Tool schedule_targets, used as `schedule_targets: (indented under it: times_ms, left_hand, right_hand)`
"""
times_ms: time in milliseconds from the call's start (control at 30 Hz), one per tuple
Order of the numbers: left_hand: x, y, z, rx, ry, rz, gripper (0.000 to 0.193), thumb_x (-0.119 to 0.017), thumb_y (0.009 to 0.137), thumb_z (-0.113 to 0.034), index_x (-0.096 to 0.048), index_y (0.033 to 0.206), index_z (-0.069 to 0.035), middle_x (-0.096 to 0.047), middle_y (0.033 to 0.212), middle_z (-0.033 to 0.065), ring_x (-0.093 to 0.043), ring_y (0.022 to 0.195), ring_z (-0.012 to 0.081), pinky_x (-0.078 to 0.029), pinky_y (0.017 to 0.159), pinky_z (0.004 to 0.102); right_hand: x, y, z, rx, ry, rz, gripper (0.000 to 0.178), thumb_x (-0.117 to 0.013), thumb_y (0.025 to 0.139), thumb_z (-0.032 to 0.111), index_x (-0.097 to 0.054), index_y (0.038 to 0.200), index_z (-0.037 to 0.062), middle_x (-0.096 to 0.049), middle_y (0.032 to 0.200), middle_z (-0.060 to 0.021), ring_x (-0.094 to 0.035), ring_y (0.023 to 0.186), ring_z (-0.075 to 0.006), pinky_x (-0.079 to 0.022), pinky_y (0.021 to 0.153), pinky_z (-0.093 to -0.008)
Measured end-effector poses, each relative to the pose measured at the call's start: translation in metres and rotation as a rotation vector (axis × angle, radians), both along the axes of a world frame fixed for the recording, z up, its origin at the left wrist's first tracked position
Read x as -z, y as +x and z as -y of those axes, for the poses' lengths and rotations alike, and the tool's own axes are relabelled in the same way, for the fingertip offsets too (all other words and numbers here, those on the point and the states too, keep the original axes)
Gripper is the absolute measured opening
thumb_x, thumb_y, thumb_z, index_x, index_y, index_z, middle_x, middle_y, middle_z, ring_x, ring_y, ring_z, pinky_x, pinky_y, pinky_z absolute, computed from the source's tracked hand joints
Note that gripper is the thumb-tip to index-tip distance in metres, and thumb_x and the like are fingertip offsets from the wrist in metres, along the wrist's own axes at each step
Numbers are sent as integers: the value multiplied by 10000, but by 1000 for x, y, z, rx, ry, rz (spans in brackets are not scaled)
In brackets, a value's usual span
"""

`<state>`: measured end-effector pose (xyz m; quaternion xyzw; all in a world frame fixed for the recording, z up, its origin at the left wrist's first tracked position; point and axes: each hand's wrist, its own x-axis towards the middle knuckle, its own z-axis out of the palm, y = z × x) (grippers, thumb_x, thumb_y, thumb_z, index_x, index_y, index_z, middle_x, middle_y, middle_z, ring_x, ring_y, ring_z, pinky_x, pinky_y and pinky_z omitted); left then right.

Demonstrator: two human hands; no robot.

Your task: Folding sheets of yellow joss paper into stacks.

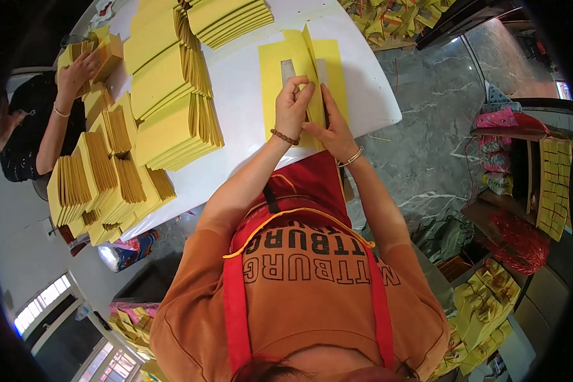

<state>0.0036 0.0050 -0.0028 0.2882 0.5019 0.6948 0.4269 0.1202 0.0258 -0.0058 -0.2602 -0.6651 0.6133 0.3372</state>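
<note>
Yellow paper sheets [334, 60] lie on the white table before me, one part folded up into a standing flap [304, 54]. Grey patches show on the paper at both sides of the flap. My left hand [291, 105], with a beaded bracelet at the wrist, is closed on the flap's left side, its fingers curled and thumb pressed to the paper. My right hand [332, 132], wearing a bangle, rests along the flap's right side. Its fingers are stretched out, with the thumb apart and pointing towards the left hand.
Stacks of folded yellow paper [165, 89] cover the table's left part. Across there, another person's hand [79, 70] touches a paper bundle. The table's rounded edge [388, 105] ends at my right, above a grey floor [420, 121]. More yellow bundles [554, 184] stand far right.
</note>
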Motion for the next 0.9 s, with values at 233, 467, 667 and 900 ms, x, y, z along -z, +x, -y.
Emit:
schedule_targets:
  times_ms: [233, 467, 667, 900]
  left_hand:
    - [-3, 4, 0, -82, 53, -25, 181, -500, 884, -51, -501, 1064, -31, -547, 856, -5, -487, 726, 47, -398, 610, 175]
    - [-6, 0, -1, -35, -51, -131, 232, -537, 873, -112, -546, 1094, -41, -361, 643, -82, -315, 567, 20, -261, 487, 178]
    - [-9, 2, -1, -29, -54, -137, 221, -553, 874, -136, -554, 1070, -33, -375, 635, -87, -311, 555, 11, -249, 476, 181]
    - [-4, 0, 0, -28, -31, -79, 181, -557, 877, -141, -558, 1016, -25, -381, 622, -86, -314, 549, 3, -233, 466, 176]
  right_hand:
    - [1, 3, -1, -33, 19, 62, 904, -690, 762, 256, -100, 1384, -33, -269, 1380, -165, -301, 1254, -221, -282, 1016, -314]
    - [0, 2, 0, -32, 62, 76, 915, -690, 761, 277, -96, 1384, -35, -276, 1374, -167, -300, 1254, -223, -279, 1016, -314]
    - [2, 2, -1, -20, 18, 36, 923, -693, 747, 322, -125, 1374, -45, -281, 1370, -188, -304, 1257, -249, -283, 1017, -327]
    - [2, 2, -1, -53, 1, 36, 930, -692, 763, 272, -74, 1389, -27, -256, 1389, -159, -290, 1260, -211, -274, 1022, -313]
